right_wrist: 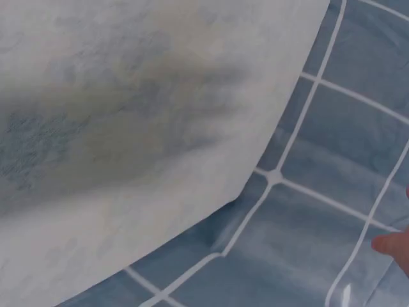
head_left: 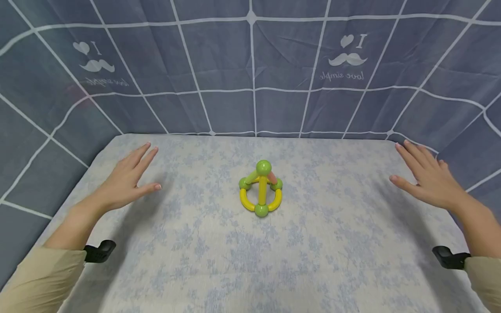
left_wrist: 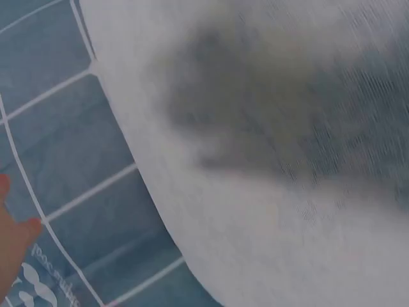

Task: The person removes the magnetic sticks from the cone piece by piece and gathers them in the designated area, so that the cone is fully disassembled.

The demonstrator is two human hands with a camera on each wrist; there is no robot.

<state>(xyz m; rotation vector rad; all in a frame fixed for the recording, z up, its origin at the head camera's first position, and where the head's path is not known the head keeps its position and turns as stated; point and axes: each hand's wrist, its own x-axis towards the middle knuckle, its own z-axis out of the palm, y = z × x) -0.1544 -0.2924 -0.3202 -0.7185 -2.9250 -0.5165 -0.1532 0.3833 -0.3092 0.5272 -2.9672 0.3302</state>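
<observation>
A baby rattle-like toy (head_left: 262, 191) stands on the table, built from yellow bars and a yellow ring joined by green balls, with one pinkish bar. It lies between the two hands, touched by neither. On the left, my left hand (head_left: 127, 178) hovers above the cloth with fingers extended and thumb apart. My right hand (head_left: 430, 180) is held over the right side in a similar pose, holding nothing. Only a bit of the left hand (left_wrist: 14, 240) enters the left wrist view; likewise the right wrist view catches a thumb tip of the right hand (right_wrist: 395, 248).
The table (head_left: 235, 269) wears a pale cloth with a blue floral pattern. Dark blue curtains (head_left: 219, 56) with white grid lines surround its back and sides. Black straps with a small device (head_left: 99, 251) sit at both wrists, by beige sleeves (head_left: 51, 278).
</observation>
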